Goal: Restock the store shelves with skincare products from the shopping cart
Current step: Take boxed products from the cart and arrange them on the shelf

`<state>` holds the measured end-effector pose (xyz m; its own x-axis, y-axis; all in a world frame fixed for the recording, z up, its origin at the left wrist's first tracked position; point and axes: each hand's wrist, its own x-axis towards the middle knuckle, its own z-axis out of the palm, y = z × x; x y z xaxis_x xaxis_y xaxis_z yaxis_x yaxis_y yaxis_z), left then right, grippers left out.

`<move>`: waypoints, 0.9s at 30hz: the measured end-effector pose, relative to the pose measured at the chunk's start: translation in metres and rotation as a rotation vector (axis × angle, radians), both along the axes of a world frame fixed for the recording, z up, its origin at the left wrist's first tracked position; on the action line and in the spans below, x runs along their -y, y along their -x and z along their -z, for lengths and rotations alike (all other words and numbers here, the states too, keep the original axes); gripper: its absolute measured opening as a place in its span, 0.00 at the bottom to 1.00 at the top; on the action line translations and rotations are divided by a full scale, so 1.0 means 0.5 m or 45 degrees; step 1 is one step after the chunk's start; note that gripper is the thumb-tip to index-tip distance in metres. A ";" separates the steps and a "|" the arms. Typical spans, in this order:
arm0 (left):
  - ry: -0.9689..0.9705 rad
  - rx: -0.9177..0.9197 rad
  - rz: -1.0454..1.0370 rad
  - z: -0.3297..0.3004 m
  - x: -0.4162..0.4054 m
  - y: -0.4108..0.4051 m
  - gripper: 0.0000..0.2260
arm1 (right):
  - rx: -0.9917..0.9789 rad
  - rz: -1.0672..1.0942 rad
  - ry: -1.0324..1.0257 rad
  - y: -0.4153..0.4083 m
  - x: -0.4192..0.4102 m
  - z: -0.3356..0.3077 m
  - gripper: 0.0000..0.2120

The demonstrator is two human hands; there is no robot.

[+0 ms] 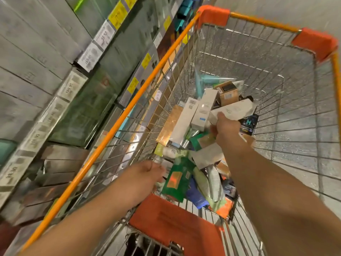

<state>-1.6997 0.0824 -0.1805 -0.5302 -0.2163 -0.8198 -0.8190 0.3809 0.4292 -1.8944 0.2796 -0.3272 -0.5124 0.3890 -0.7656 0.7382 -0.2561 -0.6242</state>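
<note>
Right hand [226,129]: fingers closed around the near end of a long white box [233,111], held over the pile in the cart [287,100]. Box lies roughly level, its far end pointing toward the cart's right wall.

Left hand [147,174]: inside the cart at its left wall, near corner, fingers curled; whether it grips anything — cannot tell, the fingertips are hidden.

Pile: fills the near and middle floor of the cart. Upright white boxes [193,115] stand just left of the held box; a gold box [170,124] leans against the left wall. A brown carton [226,93] sits at the far end of the pile, a teal tube [201,83] beside it. Green packets [177,180] and pale tubes [215,180] lie toward the near end by the orange seat flap [173,218]. Far end of the cart floor is bare wire.

Cart: wire mesh, orange rim [118,115], red-orange corner guards [214,15].

Surroundings: shelves [46,58] run along the cart's left side, stocked with grey and green boxes; white and yellow price tags [103,36] line the shelf edges. Pale floor [295,10] beyond the cart's far and right sides. Shelf area is motion-blurred.
</note>
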 end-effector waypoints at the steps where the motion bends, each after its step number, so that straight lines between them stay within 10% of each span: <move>1: -0.005 0.002 -0.023 0.001 -0.001 0.000 0.10 | 0.013 -0.019 0.021 0.006 -0.001 0.006 0.23; 14: -0.160 -0.017 -0.233 -0.029 -0.032 -0.011 0.04 | -0.227 0.123 0.582 -0.118 0.024 -0.126 0.06; 27: -0.636 -0.456 -0.589 -0.255 -0.014 -0.009 0.11 | -0.454 -0.049 1.209 -0.322 0.104 -0.436 0.15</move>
